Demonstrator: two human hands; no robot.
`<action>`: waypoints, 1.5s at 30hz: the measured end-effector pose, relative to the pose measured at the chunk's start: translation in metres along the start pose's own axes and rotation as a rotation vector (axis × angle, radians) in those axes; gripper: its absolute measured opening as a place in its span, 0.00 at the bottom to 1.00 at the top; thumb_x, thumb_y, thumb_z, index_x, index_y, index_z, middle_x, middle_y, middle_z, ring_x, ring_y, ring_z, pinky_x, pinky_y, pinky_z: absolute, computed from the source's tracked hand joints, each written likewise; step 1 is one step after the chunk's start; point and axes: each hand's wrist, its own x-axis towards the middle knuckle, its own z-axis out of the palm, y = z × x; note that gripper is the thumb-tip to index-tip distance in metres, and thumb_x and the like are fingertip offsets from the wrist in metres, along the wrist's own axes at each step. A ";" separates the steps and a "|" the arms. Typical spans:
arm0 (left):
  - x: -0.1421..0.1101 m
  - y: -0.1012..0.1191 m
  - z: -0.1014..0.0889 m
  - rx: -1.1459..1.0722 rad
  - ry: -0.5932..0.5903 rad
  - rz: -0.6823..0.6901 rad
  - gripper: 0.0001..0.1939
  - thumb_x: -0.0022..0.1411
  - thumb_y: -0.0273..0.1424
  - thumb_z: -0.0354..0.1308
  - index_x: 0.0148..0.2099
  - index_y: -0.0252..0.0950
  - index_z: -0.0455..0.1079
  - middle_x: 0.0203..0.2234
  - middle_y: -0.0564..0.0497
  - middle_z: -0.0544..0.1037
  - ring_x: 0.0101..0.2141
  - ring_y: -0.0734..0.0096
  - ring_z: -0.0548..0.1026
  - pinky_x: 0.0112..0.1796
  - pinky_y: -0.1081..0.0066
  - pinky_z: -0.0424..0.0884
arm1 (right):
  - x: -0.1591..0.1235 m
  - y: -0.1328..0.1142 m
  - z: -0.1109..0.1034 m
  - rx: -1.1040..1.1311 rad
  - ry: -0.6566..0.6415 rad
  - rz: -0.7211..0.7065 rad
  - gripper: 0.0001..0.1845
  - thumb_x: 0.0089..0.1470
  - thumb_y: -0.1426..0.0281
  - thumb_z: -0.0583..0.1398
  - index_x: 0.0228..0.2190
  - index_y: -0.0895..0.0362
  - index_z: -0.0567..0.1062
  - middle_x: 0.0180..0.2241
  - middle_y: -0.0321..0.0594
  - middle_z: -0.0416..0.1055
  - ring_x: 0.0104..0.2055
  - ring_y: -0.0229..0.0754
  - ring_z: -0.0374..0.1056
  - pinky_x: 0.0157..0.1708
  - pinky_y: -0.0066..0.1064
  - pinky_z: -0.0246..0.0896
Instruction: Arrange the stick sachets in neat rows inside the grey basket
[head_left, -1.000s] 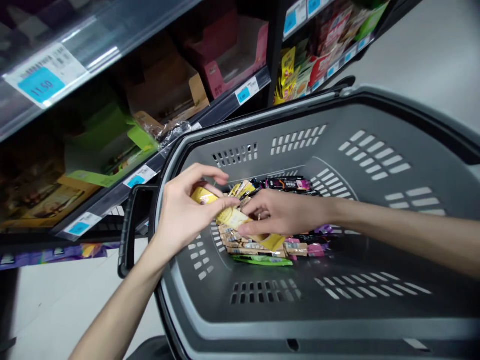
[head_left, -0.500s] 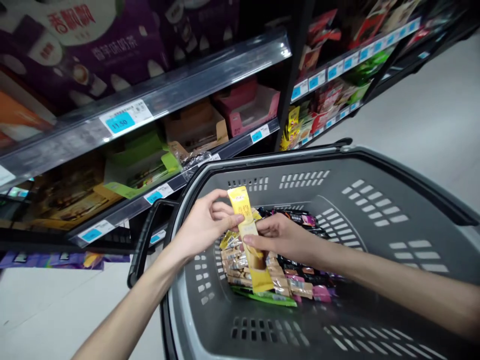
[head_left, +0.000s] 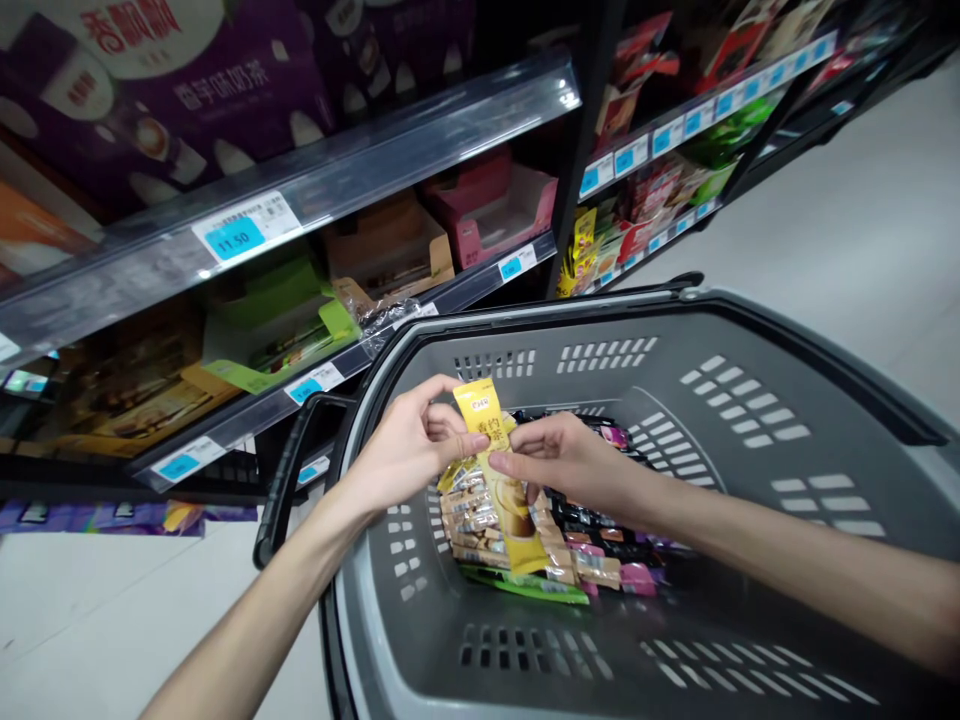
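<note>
A slim yellow drink sachet, with a cup pictured on it, is held between both hands above the basket. My left hand pinches its upper left edge with thumb and fingers. From the right, my right hand grips its other edge around the middle. Below lies the grey shopping basket, with slotted walls. Rows of tan sachets, darker sachets and a green sachet rest on its floor, partly hidden by the hands and the yellow sachet.
Shelving with a price-tagged edge runs along the left and back. On the lower shelf sit a green carton, a tan carton and a pink carton. The basket's black handle hangs at its left side. Pale floor lies to the right.
The yellow sachet has turned slightly, so its printed front and the cup picture face me more fully. Both hands keep their grip in nearly the same place.
</note>
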 end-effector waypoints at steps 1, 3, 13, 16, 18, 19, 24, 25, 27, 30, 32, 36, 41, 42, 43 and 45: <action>0.000 0.000 0.000 0.005 -0.001 -0.004 0.23 0.50 0.29 0.70 0.46 0.36 0.65 0.23 0.56 0.77 0.23 0.77 0.70 0.27 0.78 0.63 | 0.000 0.000 -0.001 -0.001 0.009 0.000 0.19 0.51 0.57 0.69 0.24 0.60 0.77 0.22 0.35 0.70 0.24 0.34 0.63 0.25 0.27 0.58; 0.000 0.000 0.001 0.005 0.010 -0.006 0.25 0.50 0.28 0.71 0.48 0.36 0.65 0.23 0.56 0.78 0.23 0.77 0.71 0.28 0.78 0.64 | -0.002 -0.001 -0.002 -0.007 0.035 0.008 0.17 0.50 0.58 0.69 0.25 0.60 0.79 0.22 0.36 0.71 0.24 0.34 0.63 0.25 0.27 0.59; 0.002 -0.003 0.000 0.047 0.134 0.074 0.18 0.52 0.27 0.70 0.44 0.34 0.69 0.27 0.54 0.80 0.29 0.75 0.75 0.33 0.77 0.71 | 0.001 0.000 -0.005 -0.042 0.015 0.036 0.17 0.54 0.58 0.66 0.23 0.59 0.80 0.23 0.36 0.71 0.25 0.34 0.62 0.28 0.28 0.64; 0.001 -0.002 -0.001 0.068 0.125 0.083 0.19 0.52 0.26 0.69 0.45 0.35 0.68 0.25 0.55 0.79 0.27 0.75 0.74 0.32 0.77 0.70 | 0.001 -0.002 -0.003 -0.013 0.041 0.024 0.15 0.54 0.59 0.66 0.25 0.58 0.79 0.23 0.35 0.71 0.25 0.34 0.64 0.27 0.27 0.64; 0.000 -0.002 -0.001 0.074 0.099 0.082 0.19 0.53 0.26 0.68 0.46 0.36 0.68 0.25 0.55 0.79 0.27 0.75 0.74 0.31 0.77 0.69 | 0.000 -0.004 -0.002 0.016 0.050 0.021 0.13 0.54 0.60 0.67 0.29 0.57 0.81 0.25 0.36 0.73 0.26 0.34 0.65 0.26 0.26 0.65; 0.000 -0.002 -0.001 0.075 0.084 0.082 0.19 0.53 0.26 0.68 0.46 0.36 0.67 0.24 0.55 0.79 0.27 0.75 0.74 0.31 0.77 0.68 | 0.000 -0.005 -0.002 0.024 0.054 0.020 0.12 0.53 0.60 0.67 0.30 0.57 0.82 0.26 0.36 0.74 0.26 0.34 0.65 0.26 0.26 0.65; 0.000 -0.002 -0.002 0.061 0.054 0.089 0.17 0.55 0.26 0.66 0.47 0.38 0.67 0.23 0.56 0.77 0.26 0.76 0.71 0.30 0.77 0.66 | -0.002 -0.006 -0.002 0.007 0.071 0.044 0.11 0.52 0.63 0.68 0.25 0.57 0.82 0.23 0.35 0.72 0.24 0.32 0.63 0.25 0.24 0.63; 0.000 -0.002 -0.002 0.060 0.053 0.089 0.17 0.56 0.26 0.66 0.47 0.38 0.67 0.24 0.57 0.77 0.26 0.77 0.70 0.30 0.77 0.66 | -0.002 -0.006 -0.002 0.005 0.071 0.047 0.11 0.52 0.63 0.68 0.25 0.57 0.82 0.23 0.35 0.72 0.24 0.32 0.63 0.25 0.24 0.63; 0.000 -0.002 -0.002 0.065 0.057 0.091 0.17 0.56 0.27 0.65 0.47 0.38 0.67 0.24 0.57 0.77 0.26 0.77 0.70 0.29 0.77 0.65 | -0.001 -0.006 -0.002 0.003 0.073 0.046 0.11 0.52 0.62 0.68 0.26 0.57 0.83 0.24 0.35 0.73 0.24 0.32 0.63 0.25 0.24 0.63; 0.000 -0.003 -0.001 0.090 0.071 0.096 0.18 0.57 0.29 0.66 0.48 0.38 0.66 0.26 0.56 0.78 0.28 0.77 0.71 0.30 0.77 0.66 | -0.001 -0.006 -0.002 0.018 0.087 0.040 0.12 0.53 0.61 0.67 0.27 0.57 0.83 0.25 0.37 0.74 0.25 0.33 0.63 0.26 0.26 0.64; 0.001 -0.004 -0.001 0.112 0.056 0.090 0.18 0.59 0.33 0.65 0.49 0.38 0.65 0.27 0.55 0.78 0.29 0.76 0.73 0.30 0.77 0.67 | -0.001 -0.006 -0.002 0.041 0.096 0.031 0.12 0.53 0.61 0.67 0.29 0.56 0.84 0.27 0.39 0.76 0.27 0.35 0.65 0.27 0.26 0.65; 0.003 -0.010 -0.001 0.184 -0.053 0.050 0.22 0.59 0.37 0.65 0.52 0.39 0.62 0.32 0.53 0.80 0.30 0.74 0.75 0.31 0.74 0.70 | -0.003 -0.003 -0.003 0.078 0.141 0.014 0.13 0.54 0.60 0.67 0.29 0.57 0.84 0.30 0.41 0.78 0.30 0.36 0.67 0.28 0.26 0.64; 0.000 -0.011 -0.002 0.283 -0.219 -0.021 0.25 0.57 0.35 0.67 0.54 0.40 0.62 0.33 0.51 0.82 0.33 0.70 0.78 0.34 0.73 0.71 | -0.004 -0.001 -0.005 0.117 0.185 0.006 0.15 0.55 0.59 0.66 0.27 0.58 0.82 0.30 0.40 0.77 0.31 0.35 0.67 0.30 0.27 0.64; -0.001 -0.011 -0.002 0.294 -0.224 -0.026 0.25 0.57 0.35 0.67 0.54 0.40 0.62 0.33 0.51 0.83 0.33 0.71 0.78 0.34 0.74 0.71 | -0.004 -0.001 -0.006 0.134 0.184 0.012 0.14 0.54 0.59 0.67 0.28 0.58 0.82 0.30 0.40 0.77 0.31 0.36 0.68 0.32 0.27 0.65; -0.001 -0.010 -0.002 0.300 -0.218 -0.027 0.25 0.58 0.35 0.66 0.54 0.40 0.62 0.32 0.51 0.83 0.32 0.71 0.78 0.33 0.74 0.70 | -0.004 -0.001 -0.006 0.153 0.183 0.023 0.14 0.54 0.59 0.67 0.28 0.58 0.82 0.31 0.40 0.78 0.32 0.36 0.69 0.33 0.28 0.66; -0.001 -0.009 -0.002 0.306 -0.194 -0.020 0.25 0.57 0.35 0.66 0.54 0.40 0.62 0.31 0.51 0.83 0.30 0.72 0.77 0.32 0.75 0.69 | -0.004 -0.001 -0.006 0.192 0.180 0.044 0.12 0.52 0.60 0.68 0.32 0.57 0.83 0.34 0.41 0.79 0.35 0.38 0.71 0.35 0.29 0.67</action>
